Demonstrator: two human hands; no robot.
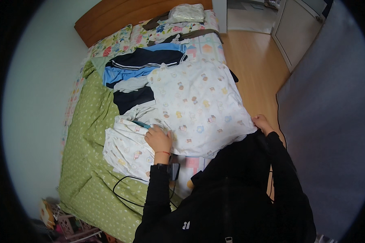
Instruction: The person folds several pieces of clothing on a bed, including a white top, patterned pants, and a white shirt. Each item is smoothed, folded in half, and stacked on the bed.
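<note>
A white printed cloth [200,106] with small cartoon figures is spread over the bed before me. My right hand [261,123] pinches its near right corner at the bed's edge. My left hand [158,140] rests by the cloth's near left side, fingers bent over the end of a narrow teal object [142,124]. Whether the fingers grip that object or only touch it is hidden. Under and left of this hand lies a crumpled white garment [130,148] with a similar print. A small dark device [175,171] sits beside my left wrist.
A blue and navy striped garment [146,60], a dark cloth [133,98] and a green quilt [88,121] lie on the bed. Near the wooden headboard [133,12] is a clear plastic-wrapped bundle [187,13]. A black cable [121,197] loops across the quilt. A grey curtain [322,115] hangs right.
</note>
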